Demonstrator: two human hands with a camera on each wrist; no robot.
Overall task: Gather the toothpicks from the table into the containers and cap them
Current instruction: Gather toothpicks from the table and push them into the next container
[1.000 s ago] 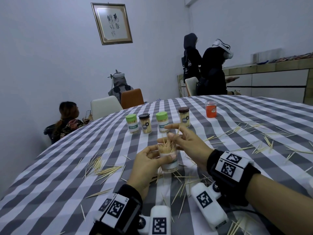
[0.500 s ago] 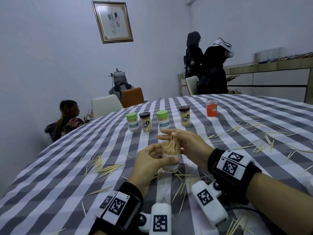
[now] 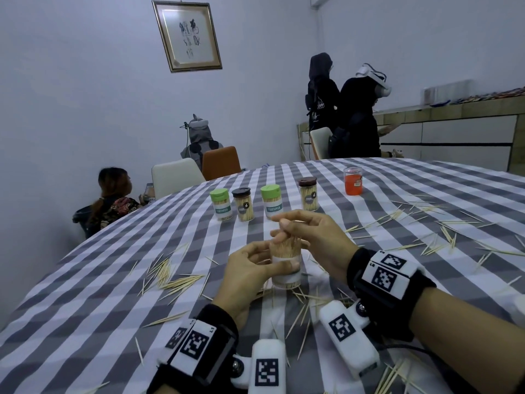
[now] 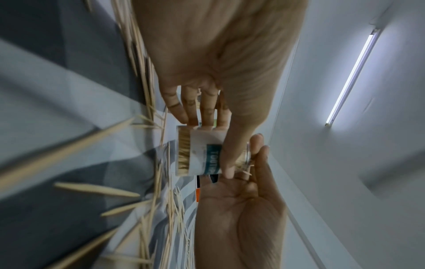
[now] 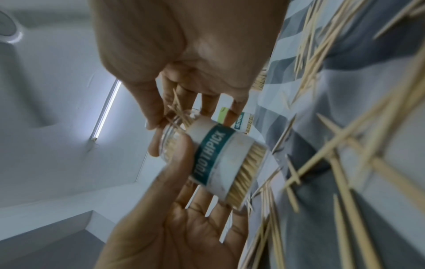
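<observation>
Head view: open container (image 3: pixel 285 263) upright on table (image 3: pixel 85 280).
Left hand (image 3: pixel 250 273): grips container.
Right hand (image 3: pixel 309 237): pinches toothpicks (image 3: pixel 287 240) at its mouth.

Two bare forearms reach in from the bottom of the head view, with no sleeves on either. Each wrist wears a thick black fabric band. On the left wrist band (image 3: pixel 199 348), white rectangular plates printed with black square fiducial codes sit on top. The right wrist band (image 3: pixel 389 282) carries the same kind of white plates with black codes. A white, rounded rectangular camera housing hangs below each band on a small metal ball joint: the left camera housing (image 3: pixel 267 368) and the right camera housing (image 3: pixel 348 334), each bearing one black square code. A thin black cable (image 3: pixel 403 348) trails from the right unit.
</observation>
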